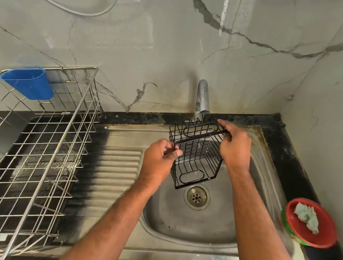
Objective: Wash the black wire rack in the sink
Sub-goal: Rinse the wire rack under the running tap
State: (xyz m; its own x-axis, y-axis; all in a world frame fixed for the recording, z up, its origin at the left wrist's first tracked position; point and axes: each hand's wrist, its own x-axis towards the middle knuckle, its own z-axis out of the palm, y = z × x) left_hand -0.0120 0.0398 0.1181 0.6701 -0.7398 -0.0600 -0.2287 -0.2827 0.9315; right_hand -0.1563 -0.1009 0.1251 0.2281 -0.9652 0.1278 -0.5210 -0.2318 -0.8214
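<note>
The black wire rack (195, 154), a small basket shape, hangs tilted over the steel sink (193, 223), just above the drain. My left hand (160, 158) pinches its near left top corner. My right hand (233, 144) grips the top rim at the far right corner. The chrome tap (202, 99) stands right behind the rack, and a thin stream of water runs from its spout into the basket.
A large silver wire dish rack (34, 145) with a blue plastic cup (29, 82) stands on the left over the draining board. A red bowl (310, 222) holding a pale green scrubber sits on the black counter at the right. Marble walls close the back and right.
</note>
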